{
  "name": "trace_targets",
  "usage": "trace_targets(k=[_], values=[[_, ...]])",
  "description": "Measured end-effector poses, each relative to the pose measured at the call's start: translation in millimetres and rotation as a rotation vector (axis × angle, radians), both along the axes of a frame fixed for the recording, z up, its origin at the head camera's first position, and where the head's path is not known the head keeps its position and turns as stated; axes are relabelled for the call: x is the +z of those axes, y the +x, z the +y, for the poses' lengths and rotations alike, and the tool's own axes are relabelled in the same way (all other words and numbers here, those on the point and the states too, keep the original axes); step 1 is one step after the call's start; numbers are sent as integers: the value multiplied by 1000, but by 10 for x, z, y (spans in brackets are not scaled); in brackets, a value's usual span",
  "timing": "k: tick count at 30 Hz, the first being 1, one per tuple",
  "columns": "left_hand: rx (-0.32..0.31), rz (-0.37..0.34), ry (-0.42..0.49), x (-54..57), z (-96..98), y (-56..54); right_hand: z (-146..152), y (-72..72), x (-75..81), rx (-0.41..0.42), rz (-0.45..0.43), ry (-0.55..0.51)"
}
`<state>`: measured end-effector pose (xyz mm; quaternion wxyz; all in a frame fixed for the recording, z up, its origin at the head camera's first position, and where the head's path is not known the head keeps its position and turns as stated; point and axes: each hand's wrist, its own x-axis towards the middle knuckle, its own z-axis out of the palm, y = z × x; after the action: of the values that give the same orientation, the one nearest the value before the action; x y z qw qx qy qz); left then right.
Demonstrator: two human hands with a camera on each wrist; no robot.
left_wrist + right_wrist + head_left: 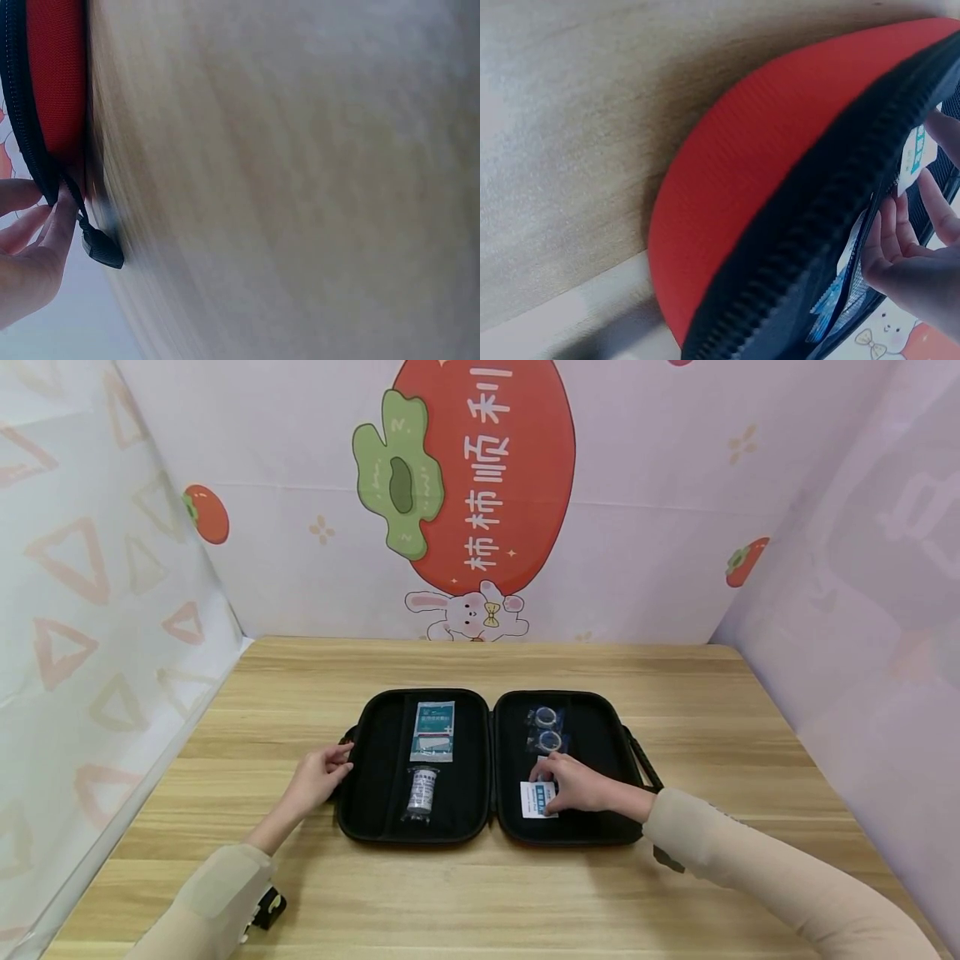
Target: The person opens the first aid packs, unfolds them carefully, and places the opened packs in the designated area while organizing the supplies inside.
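Note:
A zip-up case (468, 760) lies unfolded on the table, black inside and red outside. At its left rim my left hand (318, 777) grips the edge with thumb and fingers on either side. A black zipper pull (103, 247) hangs beside those fingers. Over the right half, my right hand (573, 783) pinches a small white packet with blue print (534, 800), near the fold. Above that hand lie two clear-wrapped tape rolls (547, 729). The left half holds a green-and-white packet (433, 732) and a wrapped bandage roll (422, 792).
The wooden table (480, 902) carries the case in its middle. A black strap handle (643, 760) sticks out from the case's right side. Printed cloth (637, 485) stands behind the table and along both sides.

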<state>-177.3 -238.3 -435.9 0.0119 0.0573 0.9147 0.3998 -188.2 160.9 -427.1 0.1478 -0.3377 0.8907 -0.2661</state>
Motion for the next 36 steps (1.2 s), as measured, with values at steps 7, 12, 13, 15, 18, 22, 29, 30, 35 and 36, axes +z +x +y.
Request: trace_targets(k=[7,12,13,15,18,22,29,30,35,36], values=[[8,-11,1,0,-1,-2,2,28,15,-14,-39,-30],[13,-16,-4,-1,-4,-3,12,52,43,-21,-84,-73],[14,-18,-4,-1,-5,-3,15,54,45,-27,-96,-82],[16,-21,-3,-1,-6,-4,26,55,44,-34,-110,-105],[18,-19,-3,-3,-5,-7,49,48,30,-51,-125,-137],[9,-8,-4,-5,-4,-9,84,37,32,-94,-183,-186],[8,-7,-3,-2,0,-6,149,36,78,-228,-330,-297],[8,-8,-4,0,1,-4,158,38,85,-246,-343,-316],[12,-6,3,6,11,3,214,42,125,-302,-362,-374],[9,-2,2,6,12,4,231,41,133,-305,-358,-374]])
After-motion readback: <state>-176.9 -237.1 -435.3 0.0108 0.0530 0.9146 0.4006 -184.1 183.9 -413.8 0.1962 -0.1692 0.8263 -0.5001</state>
